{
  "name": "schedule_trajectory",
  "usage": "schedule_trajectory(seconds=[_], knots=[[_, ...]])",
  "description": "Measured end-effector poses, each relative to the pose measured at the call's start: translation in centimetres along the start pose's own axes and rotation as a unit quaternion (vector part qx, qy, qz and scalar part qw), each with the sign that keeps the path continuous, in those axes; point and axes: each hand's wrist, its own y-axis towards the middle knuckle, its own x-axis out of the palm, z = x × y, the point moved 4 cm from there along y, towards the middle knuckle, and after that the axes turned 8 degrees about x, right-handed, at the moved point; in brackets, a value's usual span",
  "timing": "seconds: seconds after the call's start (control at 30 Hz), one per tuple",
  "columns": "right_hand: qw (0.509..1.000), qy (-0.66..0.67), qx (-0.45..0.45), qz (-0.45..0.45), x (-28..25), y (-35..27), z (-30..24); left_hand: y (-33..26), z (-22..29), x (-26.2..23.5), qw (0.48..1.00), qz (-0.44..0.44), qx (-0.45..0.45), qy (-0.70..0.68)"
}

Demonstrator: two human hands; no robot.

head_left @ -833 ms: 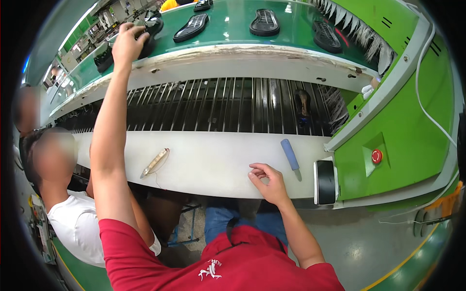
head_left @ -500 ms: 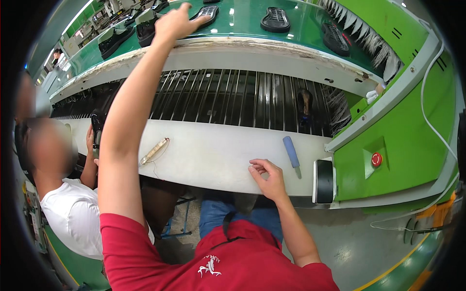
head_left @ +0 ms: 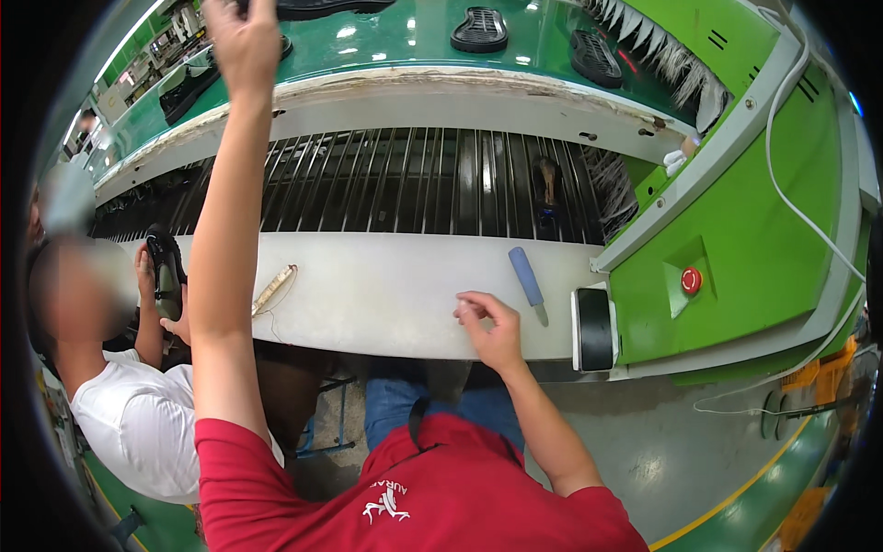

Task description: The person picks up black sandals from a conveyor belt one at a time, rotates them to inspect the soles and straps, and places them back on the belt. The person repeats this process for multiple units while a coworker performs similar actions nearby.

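Observation:
My left hand (head_left: 246,46) is raised over the green belt at the far side, its fingertips partly cut off by the upper edge. It grips a long black shoe sole (head_left: 336,8), only part of which shows. My right hand (head_left: 495,331) hovers at the front of the white ledge (head_left: 395,294), fingers loosely bent and nothing in them. Just right of it lies a blue-handled tool (head_left: 524,274) with a flat grey tip. Farther left on the ledge rests a pale wrapped tool (head_left: 274,289) with thin thread hanging from it.
More black soles (head_left: 479,29) and a black shoe (head_left: 187,90) lie on the green belt (head_left: 405,46). Below runs a rack of metal rollers (head_left: 368,184) with a dark shoe part (head_left: 547,189). A green machine (head_left: 763,248) stands right; a co-worker (head_left: 138,423) holding a shoe sits left.
My left hand has moved left and farther up, with a black sole now at it. The right hand stays near the ledge. The co-worker's shoe has tilted. The whole view has shifted slightly.

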Motion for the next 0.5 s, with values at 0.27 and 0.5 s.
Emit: schedule_trajectory(seconds=[0.27,0.5], knots=[[0.982,0.147,-0.106,0.058,-1.2,3.9,-8.3,-13.2,12.7,-10.0,0.932,-0.27,-0.238,-0.051],[0.982,0.052,-0.174,0.046,2.8,5.4,-7.9,-28.2,18.4,-13.9,0.934,-0.281,-0.217,-0.05]])
